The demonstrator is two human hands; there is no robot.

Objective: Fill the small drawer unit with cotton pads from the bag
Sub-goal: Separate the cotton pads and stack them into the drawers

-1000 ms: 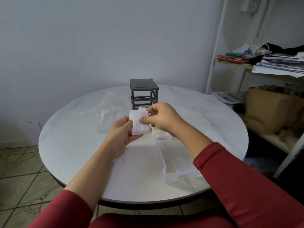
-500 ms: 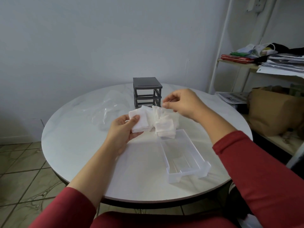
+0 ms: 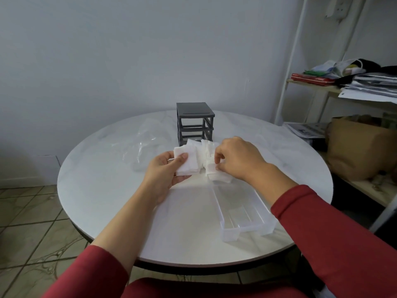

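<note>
- The round white table lies under both hands and carries all the task things.
- The shelf stands well to the right of the right fingers, with papers on it; a brown bag sits on its lower level.
- The clear bag lies crumpled on the table, just beyond and to the left of the left fingers, not touched by them.
- The clear drawer lies on the table below the right wrist and reaches from near the right fingertips toward the person.
- The unit, a dark grey frame, stands upright just beyond the fingertips of both hands and is not touched.
- The left hand holds the stack of white square pads. The thumb presses on top and the other fingers are curled below it.
- The right hand is bent down with curled fingers. The thumb and the first fingers pinch some pads at the top of the pile.
- The pile is loose and fanned, between the two hands, and touches the stack on its left side.
- The pile sits at the far end of the drawer; I cannot tell if it is inside it or on the table.
</note>
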